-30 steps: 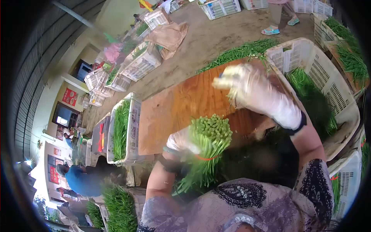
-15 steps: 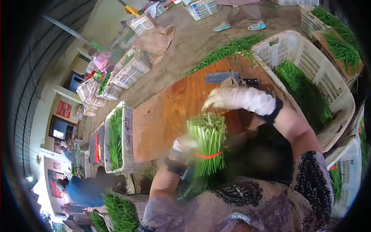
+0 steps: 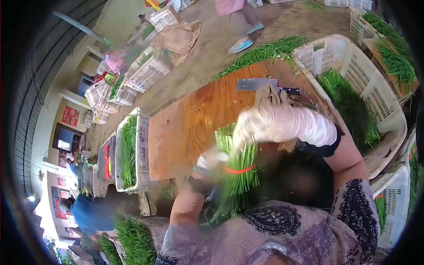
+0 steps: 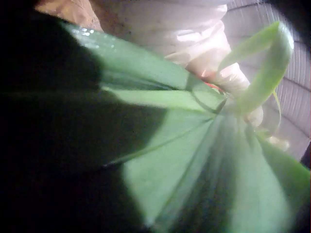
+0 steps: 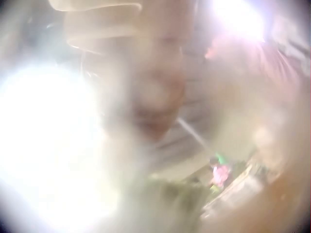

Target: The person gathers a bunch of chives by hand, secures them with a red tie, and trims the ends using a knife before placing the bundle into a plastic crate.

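A bundle of garlic chives (image 3: 240,165) stands tilted in front of my body, pale cut stems up and leaves down, with a red band round it. My gloved left hand (image 3: 212,160) grips its left side just above the band. My gloved right hand (image 3: 261,124) reaches over from the right, its blurred fingers bent down over the upper stems; cannot tell whether they pinch any. In the left wrist view, broad green leaves (image 4: 180,141) fill the front, with a plastic-gloved hand behind. In the right wrist view, the blurred gloved fingers (image 5: 107,29) show at the top.
A cleaver (image 3: 260,84) lies on the wooden board (image 3: 190,128), its handle to the right. Crates of greens stand on both sides, one (image 3: 309,56) right and one (image 3: 143,150) left. Loose greens (image 3: 265,55) lie beyond the board. A person (image 3: 238,22) walks behind.
My right hand set the cleaver on the board, then moved onto the bundle's upper stems. My left hand has kept its grip while the bundle turned more upright. The person behind moved left.
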Available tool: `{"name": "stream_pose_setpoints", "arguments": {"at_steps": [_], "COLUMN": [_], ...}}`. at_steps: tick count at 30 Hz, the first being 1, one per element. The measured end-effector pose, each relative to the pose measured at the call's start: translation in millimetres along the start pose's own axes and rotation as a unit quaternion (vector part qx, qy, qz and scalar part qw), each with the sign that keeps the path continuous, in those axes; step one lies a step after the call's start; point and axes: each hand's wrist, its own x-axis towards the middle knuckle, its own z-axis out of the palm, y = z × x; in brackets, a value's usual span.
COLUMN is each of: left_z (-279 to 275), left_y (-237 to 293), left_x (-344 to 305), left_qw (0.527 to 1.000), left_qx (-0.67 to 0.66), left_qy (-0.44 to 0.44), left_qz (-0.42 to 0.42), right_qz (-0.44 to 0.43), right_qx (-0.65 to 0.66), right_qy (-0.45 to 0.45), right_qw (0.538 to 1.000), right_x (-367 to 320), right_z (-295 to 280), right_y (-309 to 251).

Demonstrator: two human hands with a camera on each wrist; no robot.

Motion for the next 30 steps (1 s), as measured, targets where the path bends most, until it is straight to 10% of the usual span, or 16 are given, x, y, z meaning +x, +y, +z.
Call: {"name": "stream_pose_setpoints", "arguments": {"at_steps": [2, 5, 8, 10, 11, 14, 16, 18, 19, 22, 28, 30], "left_z": [1, 1, 10, 14, 17, 23, 17, 31, 36, 32, 22, 30], "left_y": [-2, 2, 9, 17, 19, 18, 13, 23, 27, 27, 22, 24], "left_x": [-2, 1, -7, 2, 4, 2, 2, 3, 5, 10, 7, 3], "left_qw": [1.0, 0.999, 0.998, 0.999, 0.998, 0.997, 0.996, 0.995, 0.994, 0.995, 0.995, 0.996], "left_qx": [-0.025, 0.019, 0.007, 0.041, 0.052, 0.071, 0.083, 0.088, 0.089, 0.084, 0.089, 0.076], "left_qy": [0.008, -0.034, 0.056, 0.022, 0.007, 0.012, 0.034, 0.049, 0.061, 0.046, 0.034, 0.023], "left_qz": [-0.001, 0.027, -0.011, 0.009, 0.017, -0.006, 0.009, 0.002, 0.012, 0.027, 0.04, 0.048], "right_qz": [-0.071, 0.449, 0.04, 0.113, -0.006, 0.15, 0.262, 0.292, 0.13, 0.168, 0.084, 0.096], "right_qx": [0.188, -0.021, 0.101, 0.311, 0.183, 0.366, -0.173, -0.327, -0.397, -0.026, -0.043, 0.134], "right_qy": [-0.005, 0.067, 0.117, 0.029, 0.004, -0.068, -0.109, 0.141, 0.227, -0.038, -0.007, -0.005], "right_qw": [0.98, 0.891, 0.987, 0.943, 0.983, 0.916, 0.943, 0.888, 0.88, 0.985, 0.995, 0.986], "right_x": [5, -3, -1, 0, 2, 4, 11, 10, 8, 19, 9, 17], "right_z": [30, -1, 17, 14, 23, 31, 17, 20, 18, 4, 49, 41], "right_y": [48, 67, 39, -4, 4, 31, 71, 77, 62, -6, 6, 16]}}
